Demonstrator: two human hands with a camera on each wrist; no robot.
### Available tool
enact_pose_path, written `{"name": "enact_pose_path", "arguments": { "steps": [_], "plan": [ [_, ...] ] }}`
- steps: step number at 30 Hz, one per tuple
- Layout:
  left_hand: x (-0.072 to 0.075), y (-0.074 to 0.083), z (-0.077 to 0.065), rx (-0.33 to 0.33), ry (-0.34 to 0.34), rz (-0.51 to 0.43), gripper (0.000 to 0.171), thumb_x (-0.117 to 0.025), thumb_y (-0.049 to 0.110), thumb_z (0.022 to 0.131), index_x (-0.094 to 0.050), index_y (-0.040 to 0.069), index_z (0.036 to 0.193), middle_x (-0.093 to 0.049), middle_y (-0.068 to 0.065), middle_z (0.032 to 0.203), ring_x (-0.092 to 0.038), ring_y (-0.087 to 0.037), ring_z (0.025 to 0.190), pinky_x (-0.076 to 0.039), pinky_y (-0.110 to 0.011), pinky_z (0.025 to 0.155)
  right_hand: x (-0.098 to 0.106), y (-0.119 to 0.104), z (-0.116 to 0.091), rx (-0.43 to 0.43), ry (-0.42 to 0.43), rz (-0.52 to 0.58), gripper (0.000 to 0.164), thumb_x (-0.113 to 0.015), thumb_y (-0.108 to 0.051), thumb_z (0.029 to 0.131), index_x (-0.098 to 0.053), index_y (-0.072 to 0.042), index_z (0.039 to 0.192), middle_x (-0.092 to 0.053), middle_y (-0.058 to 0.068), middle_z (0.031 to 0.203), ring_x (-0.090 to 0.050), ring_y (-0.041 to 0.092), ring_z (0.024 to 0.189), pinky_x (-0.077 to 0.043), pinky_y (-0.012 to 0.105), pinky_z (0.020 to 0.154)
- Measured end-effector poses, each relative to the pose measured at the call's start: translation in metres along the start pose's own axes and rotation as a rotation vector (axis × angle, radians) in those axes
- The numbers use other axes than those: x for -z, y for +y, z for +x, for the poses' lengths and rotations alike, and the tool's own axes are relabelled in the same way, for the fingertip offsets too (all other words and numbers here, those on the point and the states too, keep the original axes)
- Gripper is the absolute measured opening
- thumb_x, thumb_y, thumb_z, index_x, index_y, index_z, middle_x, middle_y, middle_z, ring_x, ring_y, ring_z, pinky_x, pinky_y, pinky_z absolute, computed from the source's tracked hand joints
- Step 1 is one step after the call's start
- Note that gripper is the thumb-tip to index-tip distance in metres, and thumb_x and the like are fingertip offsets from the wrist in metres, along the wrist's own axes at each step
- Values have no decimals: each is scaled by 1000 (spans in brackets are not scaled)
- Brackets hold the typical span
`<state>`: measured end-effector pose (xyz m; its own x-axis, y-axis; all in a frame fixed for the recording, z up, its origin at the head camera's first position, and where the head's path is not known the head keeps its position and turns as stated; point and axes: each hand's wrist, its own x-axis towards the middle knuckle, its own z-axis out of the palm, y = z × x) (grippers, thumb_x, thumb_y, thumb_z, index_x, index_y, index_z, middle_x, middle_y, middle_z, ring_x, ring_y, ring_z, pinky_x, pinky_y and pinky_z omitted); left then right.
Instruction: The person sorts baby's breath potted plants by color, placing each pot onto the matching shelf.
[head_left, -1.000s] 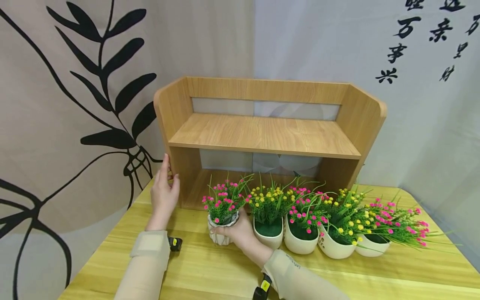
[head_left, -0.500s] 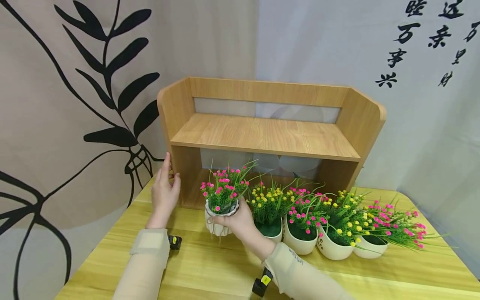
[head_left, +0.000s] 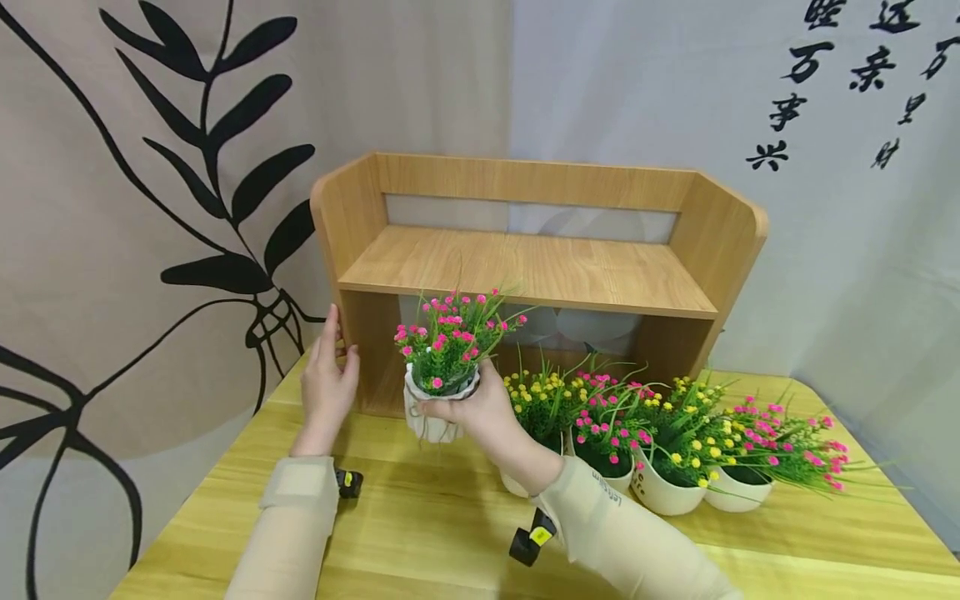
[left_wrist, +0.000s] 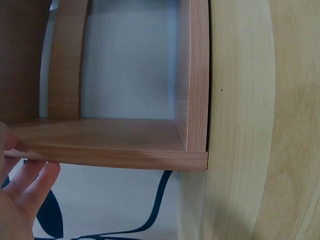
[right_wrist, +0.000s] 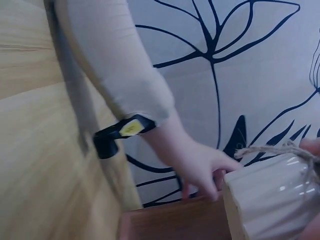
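Note:
A white ribbed pot of pink artificial flowers [head_left: 448, 340] hangs above the table in front of the shelf's lower compartment. My right hand [head_left: 491, 421] grips the pot from its right side, thumb across the front. In the right wrist view the glossy pot [right_wrist: 272, 200] is tilted and has twine round it. My left hand [head_left: 327, 387] holds the left side panel of the two-tier wooden shelf [head_left: 525, 265]. The left wrist view has the fingers [left_wrist: 37, 187] on the panel's outer face and the thumb at its front edge.
To the right stand several cream pots with yellow and pink flowers, among them a yellow-flowered pot [head_left: 675, 492] and a pink-flowered pot [head_left: 738, 492] at the end. The wooden table [head_left: 420, 525] extends in front. A printed curtain [head_left: 420, 75] hangs behind the shelf.
My right hand has lifted the pink-flowered pot off the table, up to the level of the lower compartment's opening. The left hand keeps its place on the shelf's side panel.

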<state>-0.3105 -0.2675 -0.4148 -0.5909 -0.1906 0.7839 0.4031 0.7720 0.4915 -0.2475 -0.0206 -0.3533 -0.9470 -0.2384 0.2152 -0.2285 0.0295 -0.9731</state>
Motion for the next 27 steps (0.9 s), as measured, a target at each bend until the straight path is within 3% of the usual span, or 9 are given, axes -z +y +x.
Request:
{"name": "enact_pose_path", "arguments": {
  "steps": [7, 20, 27],
  "plan": [
    [1, -1, 0, -9, 14, 8, 77, -59, -4, 91, -25, 22, 155, -56, -25, 124, -64, -41, 90, -55, -49, 58, 5, -32, 6, 106, -26, -16, 87, -88, -9, 65, -43, -14, 139, -55, 3, 132, -53, 20, 120, -43, 38, 101],
    [-2, 1, 2, 10, 3, 1, 77, -59, -1, 92, -25, 25, 155, -55, -24, 127, -63, -41, 91, -54, -50, 59, 20, -92, 22, 96, -17, -18, 80, -86, -8, 68, -45, -17, 136, -58, 1, 125, -56, 18, 115, -48, 35, 96],
    [0, 3, 1, 38, -12, -4, 78, -59, -1, 92, -24, 27, 155, -54, -24, 127, -64, -42, 93, -55, -51, 63, 24, -114, 33, 137, -26, 10, 79, -85, -9, 70, -43, -19, 136, -57, 0, 126, -57, 17, 114, -49, 35, 94]
  ]
}}
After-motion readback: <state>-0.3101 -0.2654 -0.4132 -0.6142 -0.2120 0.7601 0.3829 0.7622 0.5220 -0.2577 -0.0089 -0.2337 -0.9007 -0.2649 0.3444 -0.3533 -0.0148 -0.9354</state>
